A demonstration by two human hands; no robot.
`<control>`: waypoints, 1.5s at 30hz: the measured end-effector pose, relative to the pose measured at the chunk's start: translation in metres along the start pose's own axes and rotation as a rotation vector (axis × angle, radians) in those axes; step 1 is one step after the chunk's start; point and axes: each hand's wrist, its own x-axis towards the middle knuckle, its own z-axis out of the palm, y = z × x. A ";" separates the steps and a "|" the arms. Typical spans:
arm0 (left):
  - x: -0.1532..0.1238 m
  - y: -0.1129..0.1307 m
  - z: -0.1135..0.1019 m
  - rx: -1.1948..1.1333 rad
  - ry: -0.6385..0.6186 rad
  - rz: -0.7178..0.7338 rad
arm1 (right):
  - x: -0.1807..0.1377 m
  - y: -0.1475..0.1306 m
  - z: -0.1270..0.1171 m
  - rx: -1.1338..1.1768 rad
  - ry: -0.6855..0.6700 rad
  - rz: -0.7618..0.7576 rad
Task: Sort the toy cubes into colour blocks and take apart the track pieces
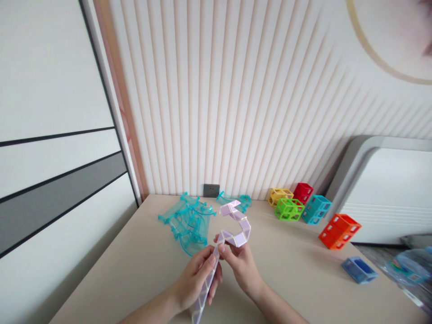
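Both hands, left hand (pixel 197 279) and right hand (pixel 241 265), pinch lilac snake puzzle (pixel 224 243); straight tail points toward wearer, hooked end away.

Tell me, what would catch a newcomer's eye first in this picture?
First, the lilac-and-white twist puzzle, curling up like a snake at the bottom middle, gripped by the left hand and the right hand. Behind it on the beige table lies a heap of clear teal track pieces, and along the right stand bright frame blocks in yellow, red, green, blue and orange.
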 end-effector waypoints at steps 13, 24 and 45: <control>0.011 -0.001 -0.001 -0.039 0.211 -0.060 | 0.010 0.005 0.000 0.001 0.056 0.053; 0.008 -0.004 -0.004 -0.174 0.164 -0.141 | 0.010 -0.006 0.000 -0.004 -0.012 0.073; 0.007 -0.017 -0.032 -0.447 -0.394 -0.245 | 0.007 -0.004 -0.022 -0.068 -0.260 -0.011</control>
